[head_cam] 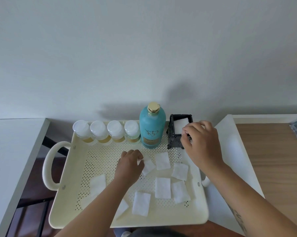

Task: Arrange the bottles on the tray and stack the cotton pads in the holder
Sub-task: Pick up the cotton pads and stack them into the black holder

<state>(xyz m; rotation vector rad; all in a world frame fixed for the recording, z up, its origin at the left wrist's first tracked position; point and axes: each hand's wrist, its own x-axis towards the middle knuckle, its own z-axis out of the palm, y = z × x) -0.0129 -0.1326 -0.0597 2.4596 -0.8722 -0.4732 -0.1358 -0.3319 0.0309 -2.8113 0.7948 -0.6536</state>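
Five bottles (152,127) upright; left fingers (140,157) pinch one pad (148,166), right fingers' (185,132) state unclear.

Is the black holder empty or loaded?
Loaded: a white cotton pad shows inside the black holder, near its top rim.

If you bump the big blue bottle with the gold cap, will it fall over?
Probably it could. The big blue bottle stands upright and is much taller than the small bottles beside it, so a knock near the top may tip it. Its round body would likely roll then. It looks solid, so probably heavy-ish.
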